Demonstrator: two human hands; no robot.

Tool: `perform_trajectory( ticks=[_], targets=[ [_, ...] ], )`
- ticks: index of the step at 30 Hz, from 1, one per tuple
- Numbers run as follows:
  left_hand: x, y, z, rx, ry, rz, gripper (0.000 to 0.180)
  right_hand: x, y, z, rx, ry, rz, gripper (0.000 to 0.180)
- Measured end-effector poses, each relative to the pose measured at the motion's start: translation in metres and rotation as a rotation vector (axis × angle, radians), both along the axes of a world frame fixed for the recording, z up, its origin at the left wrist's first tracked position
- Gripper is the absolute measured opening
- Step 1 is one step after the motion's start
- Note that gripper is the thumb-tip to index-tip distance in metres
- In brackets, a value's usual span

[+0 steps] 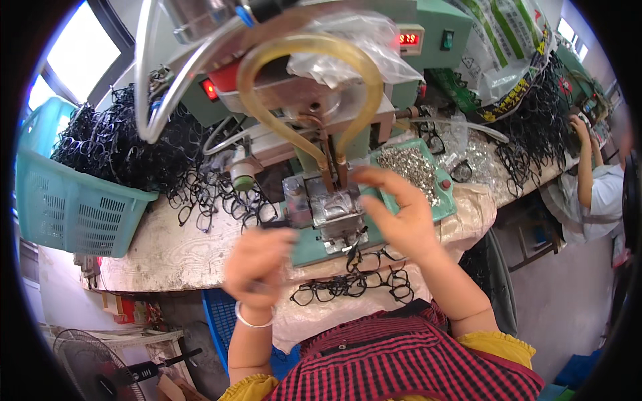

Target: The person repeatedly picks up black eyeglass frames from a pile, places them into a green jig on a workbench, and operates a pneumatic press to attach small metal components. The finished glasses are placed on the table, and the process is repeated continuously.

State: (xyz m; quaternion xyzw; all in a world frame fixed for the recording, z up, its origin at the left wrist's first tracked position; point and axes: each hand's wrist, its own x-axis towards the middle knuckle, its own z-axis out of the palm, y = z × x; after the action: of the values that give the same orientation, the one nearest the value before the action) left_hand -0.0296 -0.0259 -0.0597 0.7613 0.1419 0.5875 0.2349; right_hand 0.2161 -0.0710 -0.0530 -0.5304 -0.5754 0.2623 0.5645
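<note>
My left hand (256, 266), smeared by motion, is left of a small bench machine's metal fixture (332, 208). Something dark shows at its fingertips, too blurred to make out. My right hand (404, 217) is at the fixture's right side, thumb and forefinger apart, with nothing visible between them. Two copper-coloured electrodes (342, 175) come down over the fixture, fed by a looped yellowish hose (379, 80). Several black eyeglass frames (348, 286) lie at the table's front edge, below the fixture and between my forearms.
A green tray (447, 210) of small shiny metal parts (408, 167) sits right of the machine. Left, more black frames (200, 194) lie by a turquoise basket (80, 207) heaped with them. A blue crate (221, 321) and fan (87, 367) stand below. Another person (595, 190) works far right.
</note>
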Motion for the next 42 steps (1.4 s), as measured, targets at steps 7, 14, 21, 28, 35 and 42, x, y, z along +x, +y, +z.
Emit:
perform_trajectory(
  ticks=[7, 14, 21, 28, 35, 42],
  targets=[
    [0.039, 0.011, 0.005, 0.300, 0.344, -0.154, 0.023, 0.085, -0.005, -0.091, -0.008, -0.752, -0.494, 0.022],
    [0.035, -0.002, -0.007, 0.231, 0.371, -0.068, 0.026, 0.070, 0.014, -0.078, 0.095, -0.931, -0.274, 0.015],
    [-0.041, -0.050, -0.057, -0.159, 0.315, 0.667, 0.046, 0.101, -0.010, -0.103, -0.020, 0.088, -0.510, 0.015],
    [-0.068, 0.003, -0.086, -0.102, 0.996, 0.679, 0.026, 0.065, 0.034, -0.105, 0.042, 0.396, -0.540, 0.017],
    [-0.084, 0.091, -0.020, -0.658, -0.110, 0.561, 0.030, 0.051, 0.031, -0.075, 0.058, 0.213, -0.430, 0.013],
    [-0.203, 0.174, -0.132, -0.400, 0.517, 1.131, 0.025, 0.084, -0.041, -0.092, 0.002, -0.046, -0.629, 0.012]
  ],
)
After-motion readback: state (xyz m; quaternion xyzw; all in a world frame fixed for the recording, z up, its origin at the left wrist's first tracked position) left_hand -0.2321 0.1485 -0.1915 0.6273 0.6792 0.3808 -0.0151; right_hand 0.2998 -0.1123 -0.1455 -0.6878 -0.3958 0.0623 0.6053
